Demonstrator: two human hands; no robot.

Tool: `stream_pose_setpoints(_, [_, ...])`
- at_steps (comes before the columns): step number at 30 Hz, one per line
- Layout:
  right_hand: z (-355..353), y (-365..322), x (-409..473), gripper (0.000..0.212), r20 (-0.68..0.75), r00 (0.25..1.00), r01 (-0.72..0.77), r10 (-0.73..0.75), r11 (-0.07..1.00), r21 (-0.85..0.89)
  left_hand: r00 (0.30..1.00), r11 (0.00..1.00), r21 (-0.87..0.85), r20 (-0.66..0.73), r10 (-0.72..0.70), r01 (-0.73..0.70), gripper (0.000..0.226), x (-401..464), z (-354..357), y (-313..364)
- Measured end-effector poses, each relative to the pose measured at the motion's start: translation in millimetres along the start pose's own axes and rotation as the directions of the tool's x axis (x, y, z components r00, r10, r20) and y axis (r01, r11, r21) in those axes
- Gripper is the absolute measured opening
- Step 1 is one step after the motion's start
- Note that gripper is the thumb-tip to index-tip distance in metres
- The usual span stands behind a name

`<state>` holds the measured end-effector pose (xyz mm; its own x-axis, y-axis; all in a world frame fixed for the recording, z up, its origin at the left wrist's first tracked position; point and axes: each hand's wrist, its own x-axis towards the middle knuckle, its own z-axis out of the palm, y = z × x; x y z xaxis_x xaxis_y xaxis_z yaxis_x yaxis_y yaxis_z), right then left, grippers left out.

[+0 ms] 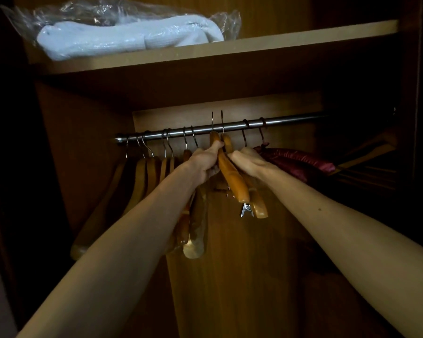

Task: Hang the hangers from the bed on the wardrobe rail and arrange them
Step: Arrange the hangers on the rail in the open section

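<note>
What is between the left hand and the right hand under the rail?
In the head view, two wooden hangers lie between the left hand and the right hand. Their hooks rise above the rail; both hands grip them.

Location: the interior of a built-in wooden wardrobe (230,276) in a bedroom-type domestic setting. Indicators: brown wood-grain side and back panels; a horizontal metal rail (283,120) carrying a row of wooden hangers (144,172) by their wire hooks; one padded dark red hanger (300,162) at the right end of the rail; an upper shelf (303,37) holding folded white bedding in a clear plastic bag (122,32). Lighting is dim.
</note>
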<state>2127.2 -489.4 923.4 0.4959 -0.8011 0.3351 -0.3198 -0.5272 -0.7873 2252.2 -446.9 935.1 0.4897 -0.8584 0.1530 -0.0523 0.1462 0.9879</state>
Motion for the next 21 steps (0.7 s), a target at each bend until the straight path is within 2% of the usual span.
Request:
stream_pose_setpoints(7, [8.1,6.1,5.1,0.027,0.002,1.000,0.001,-0.001,0.999,0.039,1.000,0.996,0.091,-0.020,0.011,-0.009,0.048,6.8,-2.7,-9.0])
stream_pose_setpoints(14, [13.9,14.9,3.4,0.031,0.018,0.999,-0.041,0.041,0.999,0.000,0.999,0.987,0.162,-0.038,0.023,-0.017,0.027,3.9,-0.6,-12.5])
stream_pose_setpoints(19, [20.2,20.8,3.2,0.023,0.014,0.998,-0.061,0.060,0.997,0.042,0.989,0.944,0.325,-0.105,0.103,-0.064,0.020,0.4,-1.1,-11.0])
stream_pose_setpoints(21, [22.7,21.2,2.2,0.021,0.016,0.999,-0.051,0.050,0.995,0.082,0.976,0.891,0.444,-0.134,0.169,-0.094,0.022,-0.4,-4.1,-10.0])
